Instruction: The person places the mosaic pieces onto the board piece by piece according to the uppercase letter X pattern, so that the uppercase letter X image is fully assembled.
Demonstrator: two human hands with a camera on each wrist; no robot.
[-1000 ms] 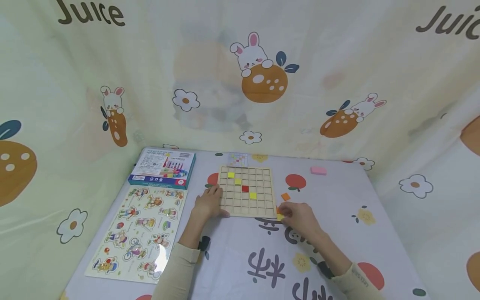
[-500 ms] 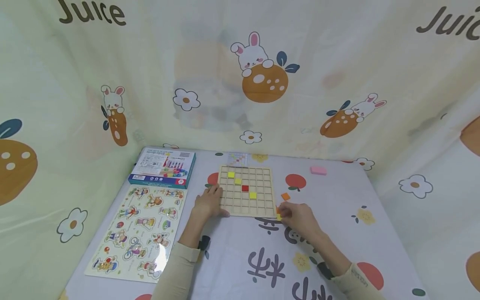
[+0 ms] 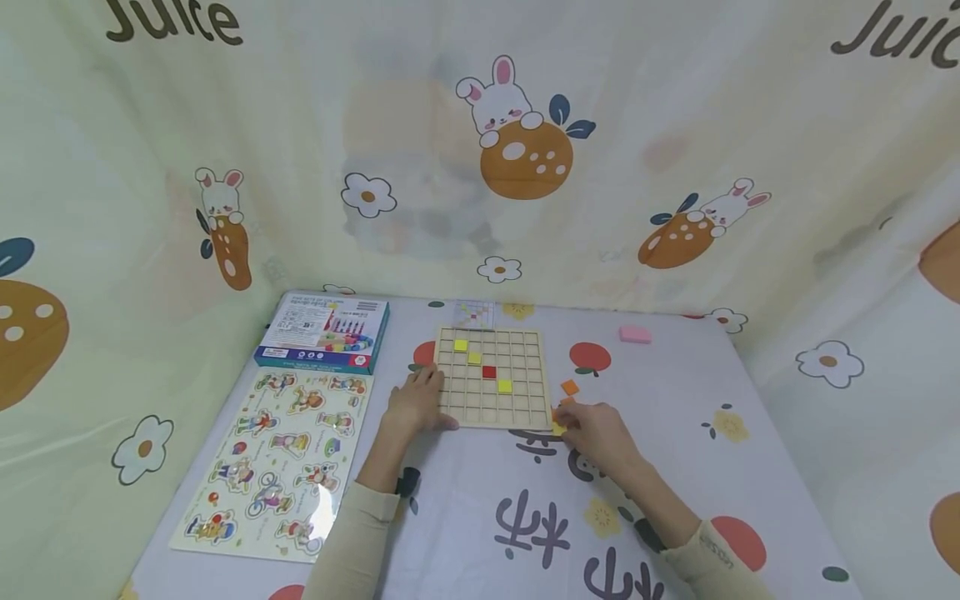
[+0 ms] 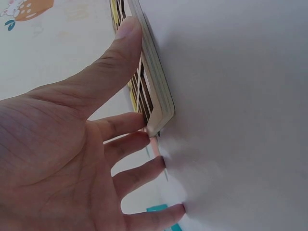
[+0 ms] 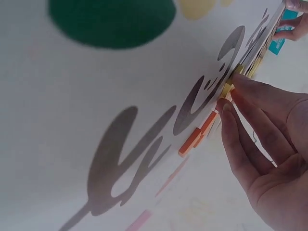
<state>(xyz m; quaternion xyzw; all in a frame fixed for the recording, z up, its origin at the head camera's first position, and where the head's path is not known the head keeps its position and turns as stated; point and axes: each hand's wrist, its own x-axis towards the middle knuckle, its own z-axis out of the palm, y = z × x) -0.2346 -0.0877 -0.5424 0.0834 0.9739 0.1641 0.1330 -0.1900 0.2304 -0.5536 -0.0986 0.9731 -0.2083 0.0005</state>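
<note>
The right hand point(image 3: 602, 437) pinches a yellow tile point(image 5: 225, 90) just beside the near right corner of the grid board point(image 3: 471, 406). The left hand point(image 3: 414, 405), fingers spread, touches the grid board's left edge; uneven pressure might skew it. Just beyond, loose orange tiles point(image 3: 571, 387) could scatter if brushed.

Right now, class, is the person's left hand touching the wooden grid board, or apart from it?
Touching. The left wrist view shows it: the left hand has its thumb against the edge of the wooden grid board.
</note>
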